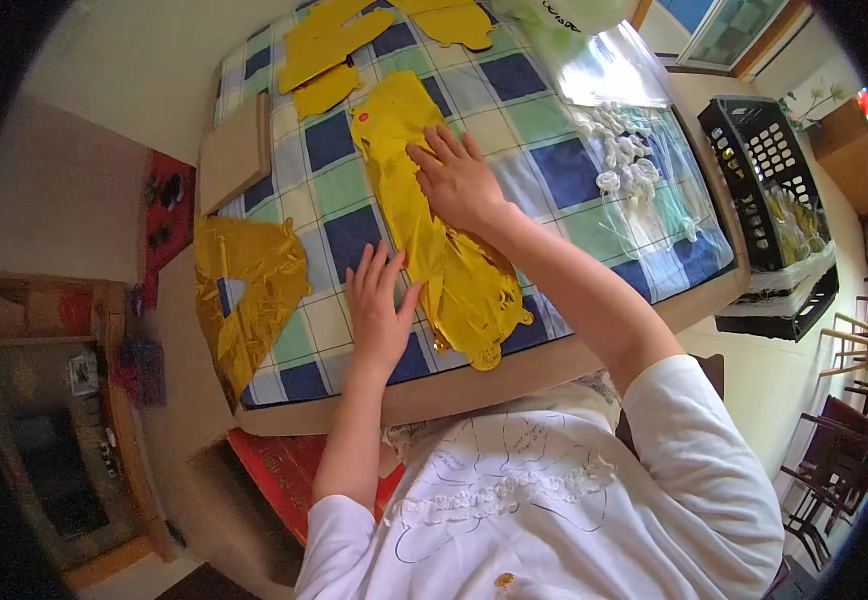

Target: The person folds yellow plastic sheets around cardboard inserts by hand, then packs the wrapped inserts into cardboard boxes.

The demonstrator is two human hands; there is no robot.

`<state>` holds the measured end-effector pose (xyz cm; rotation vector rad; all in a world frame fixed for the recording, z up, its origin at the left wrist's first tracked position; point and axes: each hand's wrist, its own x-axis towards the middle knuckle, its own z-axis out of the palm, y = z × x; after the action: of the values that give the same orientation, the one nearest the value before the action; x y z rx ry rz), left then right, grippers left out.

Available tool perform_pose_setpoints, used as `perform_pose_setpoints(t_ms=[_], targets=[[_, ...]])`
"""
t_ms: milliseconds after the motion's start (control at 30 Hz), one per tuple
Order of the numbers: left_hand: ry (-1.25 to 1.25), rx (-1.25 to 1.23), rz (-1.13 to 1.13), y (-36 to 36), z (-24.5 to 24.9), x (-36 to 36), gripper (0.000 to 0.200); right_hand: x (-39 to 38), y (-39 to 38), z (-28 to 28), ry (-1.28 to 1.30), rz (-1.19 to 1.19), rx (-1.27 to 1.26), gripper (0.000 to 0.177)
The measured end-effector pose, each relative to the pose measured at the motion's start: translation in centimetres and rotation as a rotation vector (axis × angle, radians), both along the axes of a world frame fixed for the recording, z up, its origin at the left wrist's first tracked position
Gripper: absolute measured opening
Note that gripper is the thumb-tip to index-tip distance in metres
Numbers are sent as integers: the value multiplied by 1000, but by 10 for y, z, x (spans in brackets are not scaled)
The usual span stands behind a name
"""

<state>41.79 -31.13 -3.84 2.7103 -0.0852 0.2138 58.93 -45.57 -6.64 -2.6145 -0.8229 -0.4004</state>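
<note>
A long, flat yellow foil balloon (404, 205) lies lengthwise on a checked cloth (539, 85), with a small red round mark near its far end. My right hand (459, 185) rests flat on its upper middle, fingers spread. At the left edge of the balloon is my left hand (379, 305), fingers apart and thumb by the foil; neither hand grips anything. The near end of the balloon looks wrinkled and has small rounded tabs.
More yellow foil pieces (329, 45) lie at the far side, and a shiny gold one (249, 300) at the left. A flat beige box (237, 155) sits at the left edge. White ribbons (629, 165) and clear plastic lie right. Black crates (769, 170) stand beyond.
</note>
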Motion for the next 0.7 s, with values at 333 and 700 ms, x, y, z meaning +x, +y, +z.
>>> perform_pose_setpoints(t_ms=[333, 700], targets=[[3, 3, -26, -17, 7, -40, 47, 1, 0, -1, -7, 33, 62, 43], [97, -48, -41, -23, 12, -59, 54, 1, -1, 2, 33, 26, 21, 45]])
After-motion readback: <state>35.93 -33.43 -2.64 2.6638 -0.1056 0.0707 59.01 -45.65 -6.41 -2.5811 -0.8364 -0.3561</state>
